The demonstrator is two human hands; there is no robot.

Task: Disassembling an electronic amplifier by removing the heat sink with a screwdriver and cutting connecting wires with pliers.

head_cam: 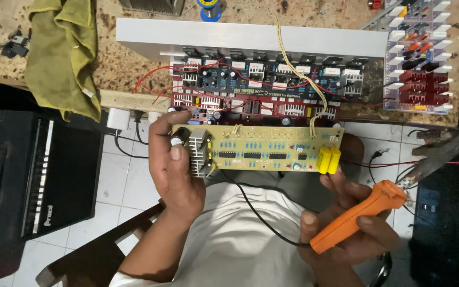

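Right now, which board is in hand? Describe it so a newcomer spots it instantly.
Start at the long grey heatsink on the speckled bench; a red board sits against it. Just below, off the bench edge, the left hand holds up a long yellow-tan board. Unlike the red one, it is pale, with two yellow block capacitors at its right end.

A speckled brown table (134, 64) runs across the top, its pale wooden edge facing down. Below it lies a floor of white tiles (110, 186) with dark grout. A black speaker cabinet (33, 175) stands on the floor at the left, another dark box (447, 223) at the right
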